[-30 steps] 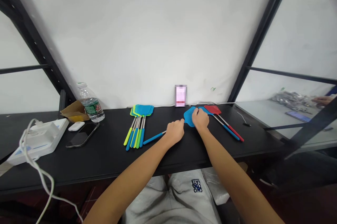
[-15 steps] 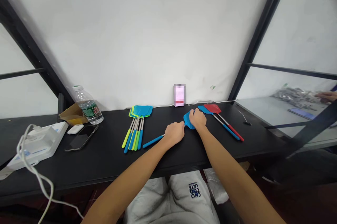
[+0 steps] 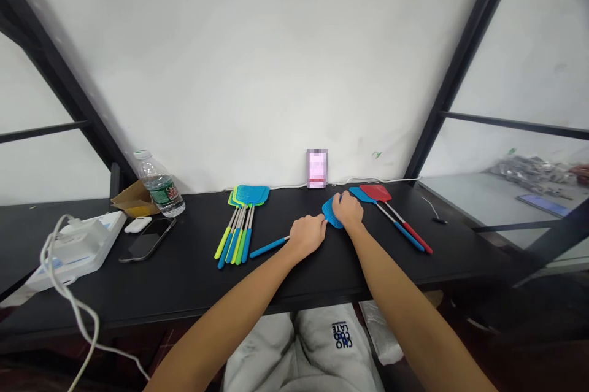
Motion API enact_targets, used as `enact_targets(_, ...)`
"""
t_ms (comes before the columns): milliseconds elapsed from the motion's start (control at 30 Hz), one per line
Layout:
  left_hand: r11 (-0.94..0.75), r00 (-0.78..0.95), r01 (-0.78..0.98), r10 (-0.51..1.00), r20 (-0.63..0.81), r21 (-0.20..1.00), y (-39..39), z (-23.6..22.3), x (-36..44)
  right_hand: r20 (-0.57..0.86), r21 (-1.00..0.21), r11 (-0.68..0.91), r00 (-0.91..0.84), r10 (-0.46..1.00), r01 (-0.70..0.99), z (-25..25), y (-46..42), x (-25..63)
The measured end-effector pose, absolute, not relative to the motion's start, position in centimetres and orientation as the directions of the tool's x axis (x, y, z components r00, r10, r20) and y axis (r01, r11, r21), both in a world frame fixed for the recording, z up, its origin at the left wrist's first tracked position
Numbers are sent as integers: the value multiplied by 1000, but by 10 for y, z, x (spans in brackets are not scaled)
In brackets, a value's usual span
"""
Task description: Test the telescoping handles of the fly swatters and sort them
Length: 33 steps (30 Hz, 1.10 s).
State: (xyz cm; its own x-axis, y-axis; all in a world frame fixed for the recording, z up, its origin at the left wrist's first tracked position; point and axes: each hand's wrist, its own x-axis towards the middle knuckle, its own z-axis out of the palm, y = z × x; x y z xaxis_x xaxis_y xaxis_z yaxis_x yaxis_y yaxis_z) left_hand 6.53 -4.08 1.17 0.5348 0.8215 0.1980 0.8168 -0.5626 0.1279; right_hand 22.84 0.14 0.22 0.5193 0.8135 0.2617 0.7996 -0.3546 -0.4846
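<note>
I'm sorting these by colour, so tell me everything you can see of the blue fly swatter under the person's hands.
The blue fly swatter lies on the black desktop, its handle running left from the head. The head is a blue plastic-looking mesh, partly covered by the right hand. The fingertips of the left hand touch its edge. That hand covers most of the thin silvery shaft, which ends in a long blue grip.

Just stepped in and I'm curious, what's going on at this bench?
A person is handling a blue fly swatter. The right hand rests on its mesh head, and the left hand is over its handle. A bundle of swatters lies to the left; a red swatter and another blue one lie to the right.
</note>
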Motion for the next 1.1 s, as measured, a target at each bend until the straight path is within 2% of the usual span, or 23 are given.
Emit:
enact_targets(433,-518,498,846,852,161,127,-53,22,69,363,-334,-364,475,802,870,-4,6,228)
enact_targets(567,-567,543,814,819,187,124,-60,19,72,398,-284,-345,438,806,894,-6,12,231)
enact_targets(700,-719,668,686,683,295,112,-61,7,73,442,-273,-305,400,803,912,-7,18,234)
enact_targets(833,-880,798,471,451,398,54,-58,-2,71,522,-274,-222,339,782,936,-2,17,231)
enact_targets(967,-960,873,275,231,430,-43,-57,-3,71,577,-277,-15,178,797,961,9,11,219)
enact_targets(1100,-980,892,153,81,444,-130,-59,-2,73,497,-317,182,-1,868,931,13,3,205)
